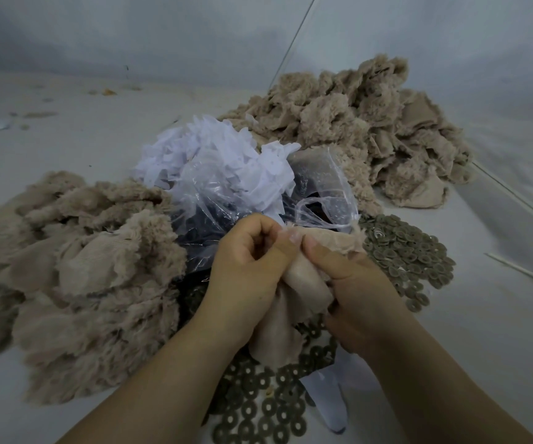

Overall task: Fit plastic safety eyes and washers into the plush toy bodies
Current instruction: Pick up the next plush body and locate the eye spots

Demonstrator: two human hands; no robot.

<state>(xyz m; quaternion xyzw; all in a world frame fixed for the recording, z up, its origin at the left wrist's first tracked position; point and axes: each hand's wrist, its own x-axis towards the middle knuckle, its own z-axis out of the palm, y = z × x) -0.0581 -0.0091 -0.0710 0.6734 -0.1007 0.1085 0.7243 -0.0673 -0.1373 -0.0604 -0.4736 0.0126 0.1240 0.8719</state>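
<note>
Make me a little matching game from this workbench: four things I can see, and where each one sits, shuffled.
Things
1. plush piece
2. washers
3. clear plastic bag
4. far plush pile

Places
A. at the back right of the table
B. pinched between both hands
C. spread loose at the right, beside the right hand
D. in the middle, just beyond the left hand

Pairs: 1-B, 2-C, 3-D, 4-A

A beige plush fabric body (pixel 303 280) is pinched between the left hand (pixel 246 261) and right hand (pixel 358 290); grey ring washers (pixel 409 251) are heaped at three o'clock.
</note>
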